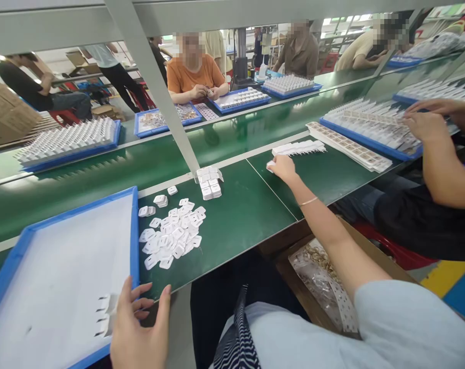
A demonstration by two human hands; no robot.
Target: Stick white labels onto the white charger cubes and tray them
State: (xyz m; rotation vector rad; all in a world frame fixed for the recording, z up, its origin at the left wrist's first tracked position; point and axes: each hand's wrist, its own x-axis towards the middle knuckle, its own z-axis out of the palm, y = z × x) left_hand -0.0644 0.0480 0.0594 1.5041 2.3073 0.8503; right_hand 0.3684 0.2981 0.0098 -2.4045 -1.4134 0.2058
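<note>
My left hand (142, 323) is open, fingers spread, over the near right corner of a blue-rimmed white tray (134, 230). Beside its fingers, white parts with dark prongs (106, 312) lie in that tray. Out to the right, my right hand (284, 168) has its fingers closed on a small white piece (271, 166), largely hidden by the fingers. Just beyond it lies a row of white pronged parts (299, 148). Between my hands, a loose heap of flat white square pieces (173, 233) covers part of the green table (240, 215), near a stacked block of white pieces (210, 183).
A grey slanted post (159, 87) rises behind the stacked block. Flat strips (347, 146) and a full blue tray (371, 128) lie at right, near another person's hands (428, 119). A person in orange (196, 77) sits across the line. Below is an open carton (294, 277).
</note>
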